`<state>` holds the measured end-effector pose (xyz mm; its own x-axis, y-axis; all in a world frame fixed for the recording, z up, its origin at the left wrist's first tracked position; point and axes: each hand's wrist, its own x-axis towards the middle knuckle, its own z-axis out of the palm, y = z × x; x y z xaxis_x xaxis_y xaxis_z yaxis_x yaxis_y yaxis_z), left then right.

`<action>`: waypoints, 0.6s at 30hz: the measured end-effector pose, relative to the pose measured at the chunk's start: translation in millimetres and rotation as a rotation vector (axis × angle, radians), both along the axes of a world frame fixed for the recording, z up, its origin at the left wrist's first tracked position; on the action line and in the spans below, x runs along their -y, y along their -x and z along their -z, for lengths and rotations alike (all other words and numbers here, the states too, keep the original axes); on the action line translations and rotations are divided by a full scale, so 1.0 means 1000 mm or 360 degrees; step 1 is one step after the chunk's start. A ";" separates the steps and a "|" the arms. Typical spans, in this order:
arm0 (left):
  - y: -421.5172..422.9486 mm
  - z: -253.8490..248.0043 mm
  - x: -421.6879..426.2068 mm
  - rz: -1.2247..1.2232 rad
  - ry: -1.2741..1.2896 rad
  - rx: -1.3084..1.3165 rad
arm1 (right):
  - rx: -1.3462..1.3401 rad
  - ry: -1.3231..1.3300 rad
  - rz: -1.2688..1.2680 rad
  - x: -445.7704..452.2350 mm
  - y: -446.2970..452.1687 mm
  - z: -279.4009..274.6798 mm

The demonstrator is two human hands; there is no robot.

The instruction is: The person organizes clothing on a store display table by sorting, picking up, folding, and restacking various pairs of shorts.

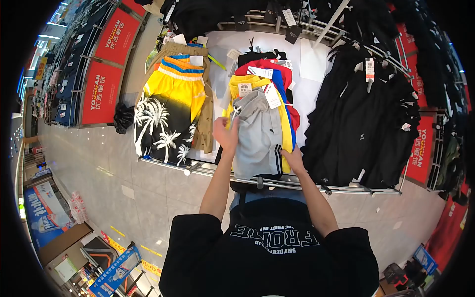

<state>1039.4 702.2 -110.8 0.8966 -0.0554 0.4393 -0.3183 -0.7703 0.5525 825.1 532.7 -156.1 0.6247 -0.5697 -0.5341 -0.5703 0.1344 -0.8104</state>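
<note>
Grey shorts with dark side stripes [255,143] lie on top of a stack of yellow, blue and red garments. My left hand [226,133] is at the left edge of the grey shorts near the waistband, its fingers curled by the drawstring; whether they pinch it is unclear. On the right, my right hand [293,159] touches the lower right edge of the stack, at the yellow shorts [286,129], with its fingertips partly hidden. White price tags [271,96] hang at the top of the stack.
Yellow and black palm-print shorts [170,109] lie on the left over khaki ones. Black garments [363,119] are piled on the right. A metal rail [222,173] runs along the front edge of the display. Red signs [101,91] and racks stand at both sides.
</note>
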 end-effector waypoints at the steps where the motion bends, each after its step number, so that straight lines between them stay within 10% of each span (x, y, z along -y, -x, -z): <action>1: -0.005 -0.003 0.007 0.0100 0.0135 -0.0450 | -0.0018 0.0020 -0.0013 0.001 0.001 0.000; 2: -0.011 -0.004 0.014 0.0199 0.0271 -0.0898 | -0.0035 0.0042 -0.0025 0.001 0.002 -0.002; 8: -0.066 0.021 0.059 0.0291 0.0148 -0.0486 | -0.0065 0.0084 -0.0045 0.004 -0.003 -0.010; 13: -0.081 0.005 0.060 0.0438 0.0377 -0.0920 | -0.0184 0.0225 -0.0099 0.008 -0.009 -0.009; 18: -0.023 0.003 0.004 0.0412 0.0491 -0.0560 | -0.0417 0.0925 -0.0200 -0.002 -0.014 -0.054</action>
<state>1062.4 698.2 -113.7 0.9668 -0.2102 0.1454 -0.2311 -0.4759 0.8486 839.6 535.0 -102.2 0.5962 -0.7430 -0.3043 -0.7418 -0.3646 -0.5629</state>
